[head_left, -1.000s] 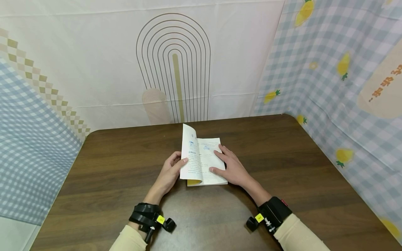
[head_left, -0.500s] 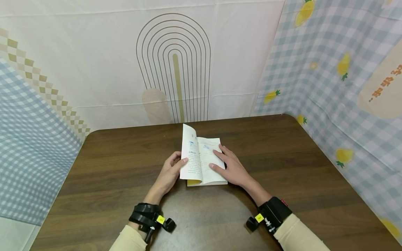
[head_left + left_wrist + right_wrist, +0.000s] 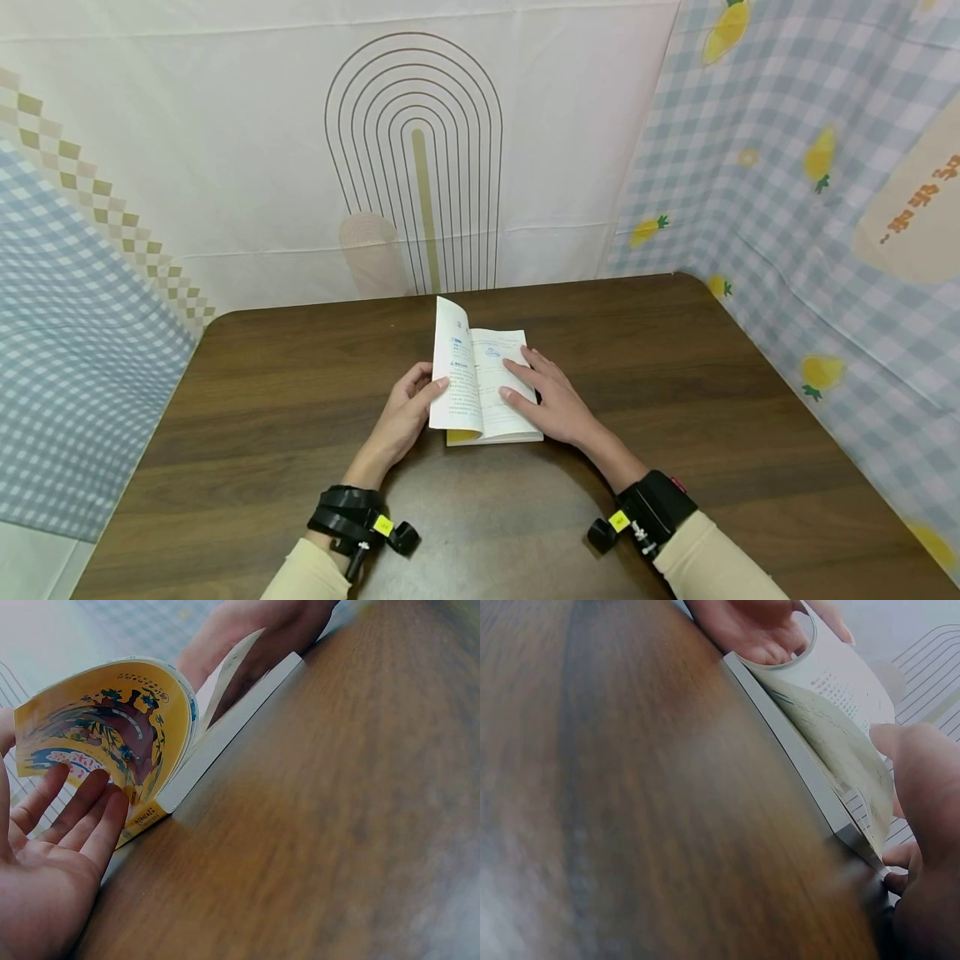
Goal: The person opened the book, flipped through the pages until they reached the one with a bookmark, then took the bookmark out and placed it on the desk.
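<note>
An open book [image 3: 495,427] lies in the middle of the brown table. My left hand [image 3: 401,417] holds its raised left part, a bent stack of printed pages [image 3: 455,392], with the thumb on the page side and the fingers behind. From the left wrist, the yellow illustrated cover [image 3: 105,684] curves over above my fingers. My right hand [image 3: 562,408] rests on the right page with fingers spread, thumb and index finger reaching inward. In the right wrist view a loose page [image 3: 821,720] bows up off the block near my right thumb.
The wooden table [image 3: 315,350] has rounded far corners. A white cloth [image 3: 247,150] with arch lines hangs behind it, and blue checked cloths [image 3: 750,183] hang at both sides. Black camera straps [image 3: 652,508] sit on both wrists.
My right index finger has slid slightly left across the right page, and that page has bowed up a little. The left hand and the raised pages have stayed in place.
</note>
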The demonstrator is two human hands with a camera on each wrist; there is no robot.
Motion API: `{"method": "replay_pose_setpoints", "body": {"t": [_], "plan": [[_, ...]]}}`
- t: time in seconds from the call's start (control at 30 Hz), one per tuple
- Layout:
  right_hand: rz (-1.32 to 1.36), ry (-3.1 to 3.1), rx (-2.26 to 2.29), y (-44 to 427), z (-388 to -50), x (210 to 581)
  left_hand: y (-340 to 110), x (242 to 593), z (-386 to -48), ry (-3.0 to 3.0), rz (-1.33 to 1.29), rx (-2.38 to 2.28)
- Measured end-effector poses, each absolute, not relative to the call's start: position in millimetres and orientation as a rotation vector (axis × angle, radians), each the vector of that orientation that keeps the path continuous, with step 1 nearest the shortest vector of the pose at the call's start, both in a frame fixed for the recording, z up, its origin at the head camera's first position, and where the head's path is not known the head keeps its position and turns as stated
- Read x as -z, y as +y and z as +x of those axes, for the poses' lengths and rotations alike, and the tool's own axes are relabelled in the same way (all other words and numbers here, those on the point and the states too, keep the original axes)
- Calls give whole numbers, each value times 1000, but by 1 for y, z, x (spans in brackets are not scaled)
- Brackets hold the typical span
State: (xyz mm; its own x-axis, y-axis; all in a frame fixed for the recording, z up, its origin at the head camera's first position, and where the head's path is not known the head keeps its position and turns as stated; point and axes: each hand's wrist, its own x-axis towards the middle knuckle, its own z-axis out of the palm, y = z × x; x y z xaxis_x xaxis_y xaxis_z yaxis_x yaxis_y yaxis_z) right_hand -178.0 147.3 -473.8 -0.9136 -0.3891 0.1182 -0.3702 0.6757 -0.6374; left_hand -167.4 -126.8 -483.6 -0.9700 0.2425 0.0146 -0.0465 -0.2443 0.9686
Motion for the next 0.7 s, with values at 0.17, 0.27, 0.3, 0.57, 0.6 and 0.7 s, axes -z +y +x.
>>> {"method": "replay_pose_setpoints", "body": {"t": [0.17,0.27,0.3,0.57,0.6,0.7], "plan": [[-644,2844,1067,147,-178,473,-127,484,-167,1798,238,-2339],[-654,2842,1070,147,-178,472,-127,484,-167,1797,237,-2341],[-659,2844,1071,147,-178,472,-127,484,-167,1797,237,-2340],[-632,2798,1157,146,-180,473,-127,483,-166,1805,239,-2335],[-614,2781,1181,146,-180,473,-127,483,-166,1804,238,-2336],[-578,2749,1223,145,-181,472,-127,482,-166,1803,237,-2338]]}}
